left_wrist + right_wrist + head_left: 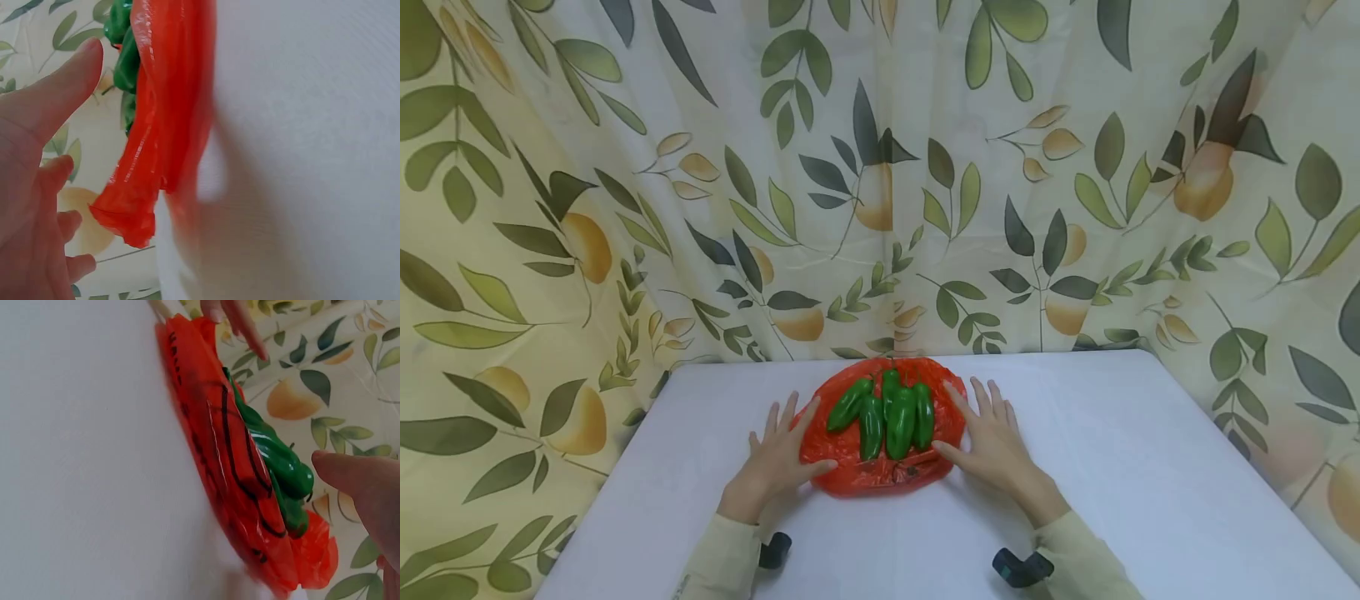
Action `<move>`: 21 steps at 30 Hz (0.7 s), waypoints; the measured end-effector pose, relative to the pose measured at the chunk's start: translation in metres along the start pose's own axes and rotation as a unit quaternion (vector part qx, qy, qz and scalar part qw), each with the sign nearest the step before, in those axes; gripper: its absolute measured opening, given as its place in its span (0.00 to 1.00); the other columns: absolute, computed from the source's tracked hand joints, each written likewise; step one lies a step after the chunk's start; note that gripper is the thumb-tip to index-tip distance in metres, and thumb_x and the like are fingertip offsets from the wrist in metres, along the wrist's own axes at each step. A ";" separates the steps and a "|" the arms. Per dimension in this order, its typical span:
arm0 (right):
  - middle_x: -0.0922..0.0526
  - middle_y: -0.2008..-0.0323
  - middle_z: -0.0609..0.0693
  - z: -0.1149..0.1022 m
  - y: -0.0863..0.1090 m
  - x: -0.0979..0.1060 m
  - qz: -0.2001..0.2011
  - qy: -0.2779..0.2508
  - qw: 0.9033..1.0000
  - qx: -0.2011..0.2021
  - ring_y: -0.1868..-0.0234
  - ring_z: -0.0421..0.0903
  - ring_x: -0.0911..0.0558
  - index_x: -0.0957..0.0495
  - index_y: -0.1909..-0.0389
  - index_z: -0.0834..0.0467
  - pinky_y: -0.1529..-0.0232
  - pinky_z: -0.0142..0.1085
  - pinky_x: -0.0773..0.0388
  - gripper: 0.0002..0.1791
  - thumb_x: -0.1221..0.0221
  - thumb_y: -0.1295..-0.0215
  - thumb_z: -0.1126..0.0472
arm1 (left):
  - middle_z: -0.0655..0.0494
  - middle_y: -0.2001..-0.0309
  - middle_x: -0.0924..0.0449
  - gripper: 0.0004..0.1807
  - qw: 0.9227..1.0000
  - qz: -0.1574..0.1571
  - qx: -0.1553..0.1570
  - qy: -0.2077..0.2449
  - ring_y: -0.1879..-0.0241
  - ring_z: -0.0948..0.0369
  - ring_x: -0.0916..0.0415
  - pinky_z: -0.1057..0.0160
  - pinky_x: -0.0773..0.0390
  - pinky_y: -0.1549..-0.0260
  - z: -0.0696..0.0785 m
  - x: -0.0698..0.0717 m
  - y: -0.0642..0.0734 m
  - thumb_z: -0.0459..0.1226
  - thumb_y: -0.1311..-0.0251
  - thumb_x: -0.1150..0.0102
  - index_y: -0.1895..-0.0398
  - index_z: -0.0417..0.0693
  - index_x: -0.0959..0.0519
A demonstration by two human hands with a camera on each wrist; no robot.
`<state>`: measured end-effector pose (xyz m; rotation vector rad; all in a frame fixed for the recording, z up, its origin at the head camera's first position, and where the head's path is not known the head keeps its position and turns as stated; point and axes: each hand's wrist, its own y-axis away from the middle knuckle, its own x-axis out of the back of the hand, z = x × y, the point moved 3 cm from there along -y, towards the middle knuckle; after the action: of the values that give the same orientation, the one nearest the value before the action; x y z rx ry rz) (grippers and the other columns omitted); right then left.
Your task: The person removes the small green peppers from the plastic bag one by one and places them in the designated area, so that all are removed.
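Several green peppers (900, 423) lie side by side on a red plastic bag (859, 477) spread flat on the table. At the bag's left edge is my left hand (772, 461), fingers spread and thumb reaching over the rim of the plastic. My right hand (995, 446) is spread the same way at the right edge, its thumb and index finger close over the bag. Both palms hold nothing. In the left wrist view, a loose corner of the bag (134, 206) sticks out below the thumb. Dark printing marks the bag's front side (215, 444) in the right wrist view.
A white-covered table (1112, 467) carries the bag near its far edge. Behind and at both sides hangs a leaf-and-fruit patterned curtain (880, 208). Dark wrist cameras (1022, 568) sit below each hand, beside the light sleeves (1082, 554).
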<state>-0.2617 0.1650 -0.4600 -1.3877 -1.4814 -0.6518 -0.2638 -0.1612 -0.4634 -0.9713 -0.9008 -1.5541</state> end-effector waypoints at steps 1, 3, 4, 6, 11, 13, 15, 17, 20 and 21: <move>0.50 0.21 0.68 -0.002 -0.001 -0.001 -0.001 -0.001 1.000 0.002 0.21 0.72 0.55 0.43 0.21 0.52 0.28 0.74 0.53 0.51 0.36 0.40 0.36 | 0.46 0.17 0.60 0.57 1.000 -0.003 0.002 0.002 0.20 0.35 0.64 0.19 0.54 0.33 -0.001 -0.001 -0.001 0.63 0.48 0.32 0.18 0.65 0.52; 0.50 0.21 0.67 -0.005 -0.004 -0.003 -0.006 -0.002 1.000 0.004 0.21 0.72 0.55 0.43 0.21 0.51 0.28 0.74 0.52 0.50 0.36 0.40 0.36 | 0.45 0.17 0.58 0.56 1.000 -0.008 0.002 0.008 0.20 0.35 0.61 0.20 0.52 0.32 -0.003 -0.003 -0.002 0.62 0.47 0.32 0.18 0.64 0.51; 0.49 0.21 0.67 -0.006 -0.005 -0.005 -0.007 -0.005 1.000 0.006 0.21 0.72 0.54 0.44 0.21 0.50 0.28 0.74 0.52 0.50 0.36 0.40 0.36 | 0.45 0.17 0.57 0.55 1.000 -0.012 0.002 0.010 0.20 0.35 0.59 0.21 0.51 0.32 -0.003 -0.003 -0.002 0.62 0.46 0.32 0.18 0.64 0.50; 0.49 0.22 0.68 -0.010 -0.007 -0.008 -0.007 -0.015 1.000 0.008 0.22 0.72 0.53 0.43 0.21 0.49 0.28 0.74 0.51 0.49 0.35 0.40 0.38 | 0.44 0.18 0.55 0.54 1.000 -0.017 0.002 0.015 0.21 0.35 0.55 0.22 0.49 0.32 -0.005 -0.005 -0.002 0.61 0.45 0.33 0.18 0.63 0.49; 0.47 0.22 0.67 -0.016 -0.012 -0.012 -0.010 -0.041 0.999 0.005 0.22 0.71 0.50 0.44 0.20 0.47 0.28 0.72 0.48 0.48 0.37 0.38 0.37 | 0.43 0.19 0.50 0.51 0.999 -0.025 0.011 0.021 0.23 0.38 0.50 0.23 0.47 0.31 -0.005 -0.009 -0.002 0.60 0.44 0.33 0.19 0.62 0.46; 0.46 0.22 0.66 -0.018 -0.014 -0.014 -0.011 -0.050 0.999 0.001 0.22 0.70 0.49 0.44 0.20 0.46 0.27 0.72 0.48 0.47 0.38 0.37 0.36 | 0.43 0.20 0.50 0.51 0.999 -0.026 0.013 0.021 0.23 0.38 0.50 0.23 0.47 0.32 -0.006 -0.009 -0.002 0.59 0.44 0.32 0.19 0.61 0.45; 0.43 0.23 0.65 -0.020 -0.014 -0.015 -0.005 -0.061 0.998 0.001 0.22 0.69 0.47 0.43 0.21 0.47 0.27 0.71 0.46 0.46 0.38 0.36 0.38 | 0.44 0.20 0.49 0.50 0.999 -0.025 0.012 0.022 0.23 0.38 0.49 0.23 0.46 0.32 -0.006 -0.010 -0.002 0.58 0.43 0.32 0.20 0.61 0.44; 0.41 0.24 0.64 -0.021 -0.015 -0.017 0.004 -0.073 0.997 0.004 0.23 0.67 0.43 0.42 0.21 0.48 0.27 0.69 0.44 0.45 0.37 0.36 0.40 | 0.45 0.20 0.47 0.49 0.999 -0.025 0.010 0.020 0.24 0.39 0.48 0.23 0.46 0.32 -0.006 -0.011 -0.002 0.58 0.43 0.32 0.20 0.61 0.43; 0.37 0.27 0.64 -0.023 -0.014 -0.021 0.011 -0.088 0.996 0.010 0.26 0.65 0.38 0.40 0.22 0.49 0.28 0.68 0.41 0.42 0.36 0.35 0.44 | 0.46 0.21 0.46 0.48 0.999 -0.027 0.011 0.018 0.24 0.39 0.47 0.23 0.44 0.32 -0.007 -0.012 -0.001 0.57 0.43 0.32 0.20 0.61 0.42; 0.36 0.28 0.64 -0.023 -0.014 -0.022 0.012 -0.093 0.996 0.013 0.27 0.64 0.37 0.39 0.23 0.50 0.28 0.68 0.40 0.42 0.36 0.35 0.45 | 0.47 0.21 0.45 0.48 0.999 -0.028 0.011 0.018 0.24 0.39 0.47 0.23 0.44 0.32 -0.008 -0.012 -0.001 0.57 0.43 0.32 0.21 0.61 0.42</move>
<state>-0.2708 0.1321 -0.4680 -1.4753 -1.6107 -0.4973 -0.2639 -0.1634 -0.4778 -0.9063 -0.9255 -1.6014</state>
